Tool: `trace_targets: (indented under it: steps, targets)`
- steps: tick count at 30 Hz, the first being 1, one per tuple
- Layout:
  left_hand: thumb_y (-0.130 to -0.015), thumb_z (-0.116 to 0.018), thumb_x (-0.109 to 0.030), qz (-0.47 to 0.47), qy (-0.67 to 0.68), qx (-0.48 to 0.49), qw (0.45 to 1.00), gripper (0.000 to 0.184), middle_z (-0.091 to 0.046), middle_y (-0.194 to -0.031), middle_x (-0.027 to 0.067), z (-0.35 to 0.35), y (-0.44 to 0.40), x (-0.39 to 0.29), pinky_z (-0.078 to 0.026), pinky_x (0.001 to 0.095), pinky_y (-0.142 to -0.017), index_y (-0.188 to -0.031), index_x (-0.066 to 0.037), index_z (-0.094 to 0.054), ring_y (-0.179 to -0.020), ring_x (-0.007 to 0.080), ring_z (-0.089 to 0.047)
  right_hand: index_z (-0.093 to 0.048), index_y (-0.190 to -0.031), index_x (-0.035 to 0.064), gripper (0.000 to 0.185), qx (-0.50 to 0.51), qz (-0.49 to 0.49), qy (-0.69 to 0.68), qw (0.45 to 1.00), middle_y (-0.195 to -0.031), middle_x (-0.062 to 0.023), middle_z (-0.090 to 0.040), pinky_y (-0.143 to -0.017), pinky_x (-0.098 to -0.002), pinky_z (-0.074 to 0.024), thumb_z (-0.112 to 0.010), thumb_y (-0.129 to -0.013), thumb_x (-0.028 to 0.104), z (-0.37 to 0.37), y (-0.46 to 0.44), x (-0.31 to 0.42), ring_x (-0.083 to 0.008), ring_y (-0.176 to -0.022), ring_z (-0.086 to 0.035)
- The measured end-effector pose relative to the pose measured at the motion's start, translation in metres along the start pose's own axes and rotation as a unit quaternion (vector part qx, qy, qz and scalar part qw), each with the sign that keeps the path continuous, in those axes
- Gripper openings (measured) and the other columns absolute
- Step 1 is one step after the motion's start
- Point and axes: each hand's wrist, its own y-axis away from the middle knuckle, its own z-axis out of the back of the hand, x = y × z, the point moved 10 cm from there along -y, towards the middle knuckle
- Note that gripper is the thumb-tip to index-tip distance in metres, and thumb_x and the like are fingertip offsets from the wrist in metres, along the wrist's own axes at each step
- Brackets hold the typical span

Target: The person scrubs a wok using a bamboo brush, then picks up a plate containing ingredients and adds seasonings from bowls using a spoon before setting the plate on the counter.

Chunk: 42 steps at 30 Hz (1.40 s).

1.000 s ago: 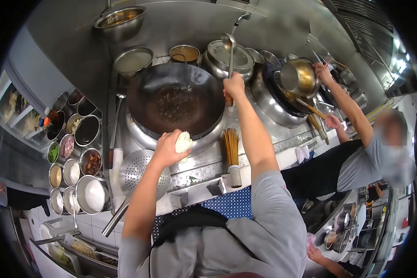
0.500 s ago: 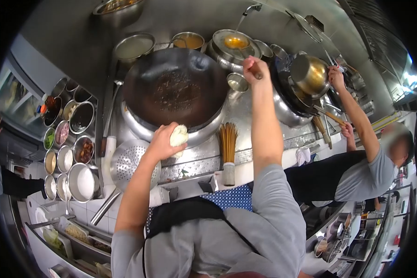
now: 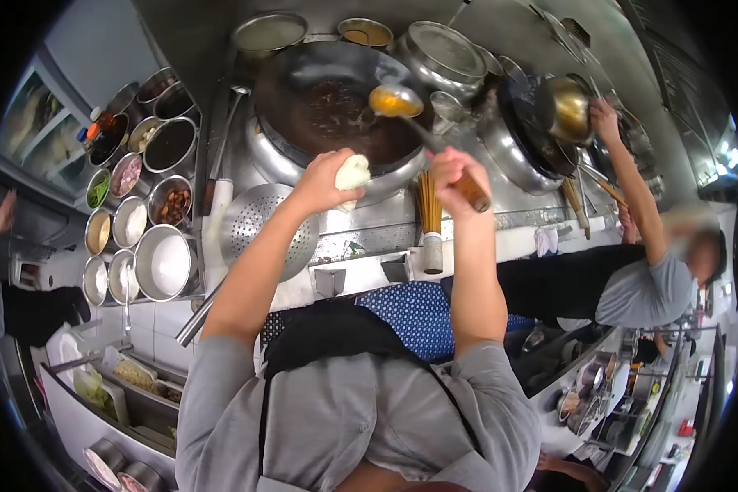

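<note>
Standing at the near edge of a steel table, close to a strainer and brush; clutching a white cloth in the left hand at the near rim of a dark wok; gripping a ladle by its handle in the right hand, over the wok's right side, before a covered pot near the table's far edge.

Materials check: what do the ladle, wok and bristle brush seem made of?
Ladle: shiny, reflective metal, probably stainless steel; brown grip, possibly wood.
Wok: dark, smooth-sheened metal, perhaps seasoned iron or carbon steel.
Brush: stiff tan strands, likely split bamboo.
</note>
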Motion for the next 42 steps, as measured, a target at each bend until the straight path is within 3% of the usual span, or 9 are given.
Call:
trace_targets:
  steps: [3, 6, 10, 13, 19, 22, 27, 29, 42]
  targets:
    - [-0.069, -0.082, -0.028, 0.062, 0.150, -0.003, 0.987, 0.054, -0.065, -0.110, 0.0155, 0.000, 0.007, 0.017, -0.047, 0.0398, -0.094, -0.113, -0.004, -0.063, -0.110, 0.0331, -0.060, -0.049, -0.126, -0.0098, 0.037, -0.154, 0.129, 0.476, 0.856, -0.069, -0.0032, -0.057, -0.040, -0.0240, -0.0439, -0.058, -0.091, 0.000, 0.014, 0.024, -0.001, -0.0114, -0.049, -0.054]
    - [-0.074, -0.080, -0.022, 0.037, 0.189, -0.177, 0.965, 0.053, -0.066, -0.112, 0.0115, 0.029, 0.034, 0.003, -0.052, 0.0362, -0.092, -0.117, 0.003, -0.061, -0.102, 0.0262, -0.066, -0.059, -0.113, -0.0088, 0.028, -0.153, 0.173, 0.667, 0.708, -0.064, -0.0050, -0.060, -0.044, -0.0270, -0.0467, -0.059, -0.088, 0.003, 0.005, 0.023, 0.010, -0.0125, -0.045, -0.055]
    - [-0.093, -0.067, -0.027, 0.321, 0.475, -0.251, 0.780, 0.031, -0.070, -0.093, 0.0068, 0.004, 0.072, 0.040, -0.058, 0.0357, -0.061, -0.109, -0.001, -0.061, -0.076, 0.0190, -0.070, -0.046, -0.144, -0.0049, 0.067, -0.192, 0.283, 0.748, 0.569, -0.065, -0.0102, -0.066, -0.052, -0.0315, -0.0517, -0.064, -0.080, 0.007, -0.013, -0.010, 0.075, -0.0157, -0.049, -0.063]
    - [-0.097, -0.050, -0.061, 0.473, 0.556, -0.133, 0.671, 0.054, -0.068, -0.102, 0.0073, -0.038, 0.069, 0.050, -0.057, 0.0429, -0.069, -0.117, -0.012, -0.059, -0.090, 0.0222, -0.067, -0.058, -0.127, -0.0068, 0.045, -0.208, 0.345, 0.750, 0.524, -0.062, -0.0090, -0.063, -0.047, -0.0345, -0.0494, -0.062, -0.083, 0.001, -0.052, -0.050, 0.116, -0.0196, -0.048, -0.062]
    - [-0.099, -0.047, -0.042, 0.521, 0.565, -0.182, 0.613, 0.028, -0.066, -0.093, 0.0041, -0.074, 0.029, 0.086, -0.057, 0.0421, -0.067, -0.103, -0.018, -0.062, -0.086, 0.0256, -0.065, -0.069, -0.097, -0.0025, 0.025, -0.375, 0.464, 0.719, 0.356, -0.073, -0.0237, -0.070, -0.082, -0.0406, -0.0550, -0.059, -0.079, 0.012, -0.083, -0.139, 0.192, -0.0369, -0.071, -0.073]
    - [-0.096, -0.049, -0.034, 0.544, 0.524, -0.160, 0.635, 0.021, -0.065, -0.078, 0.0021, -0.070, 0.034, 0.098, -0.052, 0.0339, -0.051, -0.095, -0.016, -0.062, -0.066, 0.0221, -0.064, -0.070, -0.090, -0.0043, 0.021, -0.408, 0.501, 0.673, 0.359, -0.074, -0.0235, -0.070, -0.075, -0.0443, -0.0563, -0.059, -0.078, 0.010, -0.092, -0.154, 0.209, -0.0367, -0.072, -0.073]
    - [-0.096, -0.049, -0.026, 0.536, 0.510, -0.160, 0.653, 0.017, -0.065, -0.077, 0.0038, -0.057, 0.034, 0.085, -0.046, 0.0314, -0.044, -0.096, -0.013, -0.060, -0.064, 0.0187, -0.063, -0.058, -0.066, 0.0020, 0.015, -0.154, 0.321, 0.358, 0.863, -0.061, -0.0085, -0.056, -0.044, -0.0318, -0.0492, -0.058, -0.082, 0.002, -0.049, -0.233, 0.262, -0.0219, -0.049, -0.056]
    - [-0.095, -0.049, -0.026, 0.538, 0.512, -0.155, 0.651, 0.018, -0.066, -0.077, 0.0032, -0.061, 0.035, 0.090, -0.046, 0.0295, -0.044, -0.095, -0.013, -0.061, -0.063, 0.0181, -0.065, -0.052, -0.080, 0.0011, 0.007, -0.066, 0.277, 0.183, 0.941, -0.061, -0.0074, -0.053, -0.042, -0.0264, -0.0463, -0.054, -0.086, 0.002, -0.059, -0.217, 0.254, -0.0177, -0.049, -0.055]
    - [-0.095, -0.056, -0.036, 0.496, 0.533, -0.093, 0.679, 0.018, -0.067, -0.080, -0.0023, -0.068, 0.031, 0.097, -0.050, 0.0290, -0.051, -0.093, -0.019, -0.064, -0.070, 0.0160, -0.067, -0.043, -0.097, -0.0097, 0.019, 0.138, 0.007, -0.081, 0.987, -0.080, -0.0090, -0.054, -0.055, -0.0251, -0.0562, -0.056, -0.084, -0.005, -0.069, -0.053, 0.070, -0.0162, -0.060, -0.059]
